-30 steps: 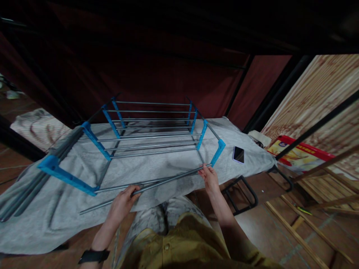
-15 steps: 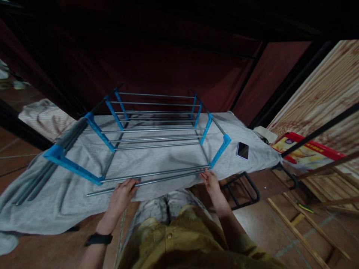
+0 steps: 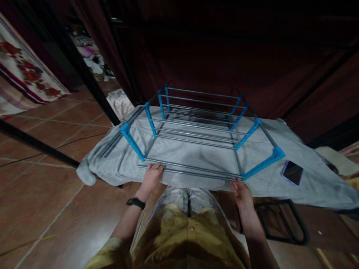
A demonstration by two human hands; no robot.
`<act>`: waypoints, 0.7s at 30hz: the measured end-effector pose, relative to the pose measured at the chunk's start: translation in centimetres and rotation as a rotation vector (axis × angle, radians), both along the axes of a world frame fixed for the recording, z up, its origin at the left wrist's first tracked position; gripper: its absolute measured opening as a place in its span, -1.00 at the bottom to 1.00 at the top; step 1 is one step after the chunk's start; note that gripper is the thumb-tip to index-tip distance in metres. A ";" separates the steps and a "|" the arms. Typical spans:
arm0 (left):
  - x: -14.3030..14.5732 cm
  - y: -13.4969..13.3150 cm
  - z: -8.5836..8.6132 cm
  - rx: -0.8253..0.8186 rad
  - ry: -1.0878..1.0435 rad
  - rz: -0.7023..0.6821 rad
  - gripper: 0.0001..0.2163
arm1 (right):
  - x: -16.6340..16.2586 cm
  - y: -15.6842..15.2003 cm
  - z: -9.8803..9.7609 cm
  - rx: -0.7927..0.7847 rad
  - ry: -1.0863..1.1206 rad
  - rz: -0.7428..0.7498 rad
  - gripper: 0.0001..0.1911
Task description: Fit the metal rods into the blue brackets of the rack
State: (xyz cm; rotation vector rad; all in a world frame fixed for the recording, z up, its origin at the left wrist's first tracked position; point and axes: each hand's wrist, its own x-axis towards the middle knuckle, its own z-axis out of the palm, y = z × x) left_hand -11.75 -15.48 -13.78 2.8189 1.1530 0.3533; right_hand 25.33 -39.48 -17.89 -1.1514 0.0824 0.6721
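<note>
A rack frame of metal tubes with blue plastic side pieces lies on a grey cloth. Along its near side runs a loose metal tube, roughly parallel to the frame's front tube and close beside it. My left hand is closed over this loose tube near its left end. At the other end, the fingers of my right hand pinch the tube beside the lower tip of the right blue side piece. Whether that end touches the blue piece is hidden by my fingers.
Several spare tubes lie on the cloth at the left. A phone rests to the right of the frame. Below the right edge stands a black metal frame. A dark post rises at the left, and dark red curtain hangs behind.
My view has turned left, so the rack sits further right in the picture. Both hands stay on the loose tube, whose left end now lies nearer the left blue piece.
</note>
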 end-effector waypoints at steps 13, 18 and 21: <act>-3.6 0.5 0.1 0.060 -0.113 0.351 -0.76 | 1.3 -0.8 -1.4 -0.016 -0.012 -0.057 -0.78; -4.5 1.3 -0.5 -0.093 -0.480 0.531 -0.78 | 1.3 -0.9 -1.4 -0.004 -0.037 -0.053 -0.72; -4.5 1.9 -0.4 -0.388 -0.875 0.649 -0.78 | 1.4 -1.0 -1.6 -0.001 -0.038 -0.036 -0.70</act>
